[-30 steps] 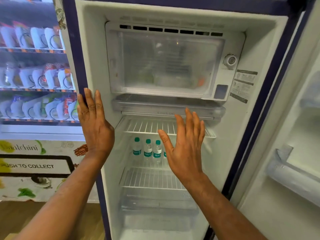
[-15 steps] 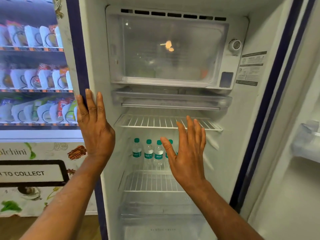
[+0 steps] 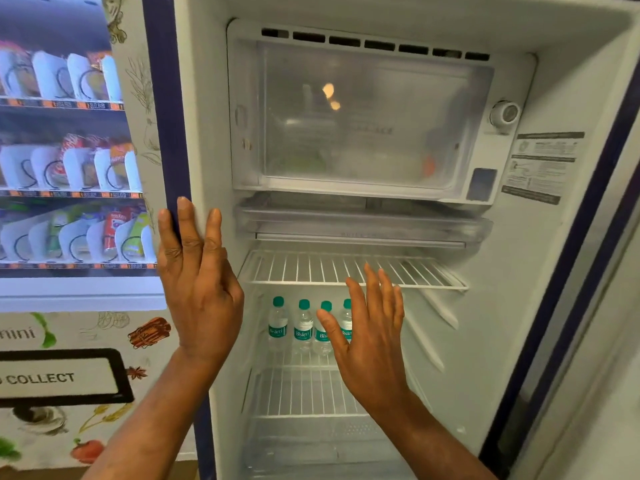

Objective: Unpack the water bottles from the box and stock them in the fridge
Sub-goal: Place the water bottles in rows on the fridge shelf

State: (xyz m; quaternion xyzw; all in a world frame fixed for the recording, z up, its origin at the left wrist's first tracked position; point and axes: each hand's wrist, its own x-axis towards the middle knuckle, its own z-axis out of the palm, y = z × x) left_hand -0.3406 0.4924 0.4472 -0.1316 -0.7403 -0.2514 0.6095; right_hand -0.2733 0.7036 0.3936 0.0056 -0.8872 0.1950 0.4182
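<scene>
Four water bottles (image 3: 301,329) upright in a row at the back of the lower wire shelf (image 3: 304,393) in the open fridge (image 3: 502,306). Left hand (image 3: 199,292) flat on the fridge's left edge, fingers straight, close together. Right hand (image 3: 370,341) raised before the bottles, empty, fingers straight, slightly spread.

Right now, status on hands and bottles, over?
Left hand open, fingers on fridge edge. Right hand open, empty, in front of water bottles. Four showing on lower wire shelf.

fridge (image 3: 207,133): white, navy edge | water bottles (image 3: 303,329): clear, teal caps, teal labels
</scene>
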